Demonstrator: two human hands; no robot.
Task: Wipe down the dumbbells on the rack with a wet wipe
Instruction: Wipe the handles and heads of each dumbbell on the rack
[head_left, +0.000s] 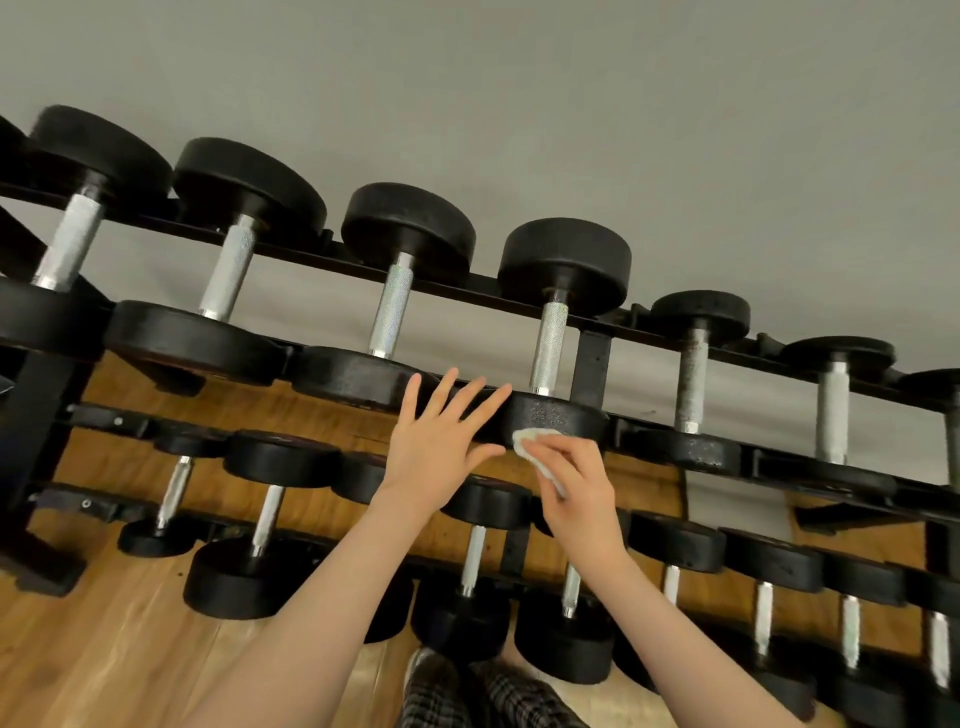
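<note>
Wet wipe: the small white wet wipe (535, 446) is bunched up and pressed on the front edge of a black dumbbell head on the top row.
Dumbbell being wiped: this dumbbell (556, 364) is the fourth one from the left on the top row. It has two round black ends and a shiny silver handle between them. The near end has little pale specks on it.
Right hand: the right hand (576, 483) pinches the wet wipe with curled fingers and holds it against the near end of the dumbbell.
Left hand: the left hand (441, 441) is flat with straight, spread fingers. It holds nothing. Its fingertips lie by the near end of the next dumbbell to the left, just beside the one being wiped.
Rack: the black metal rack (592, 358) has three rows, all slanting down to the right.
Other dumbbells: more black dumbbells sit on every row, bigger ones to the left.
Floor: a brown wood floor (104, 649) is under the rack.
Wall: a plain grey wall (519, 78) is behind it.
Person: checked trousers (483, 696) show at the bottom.
</note>
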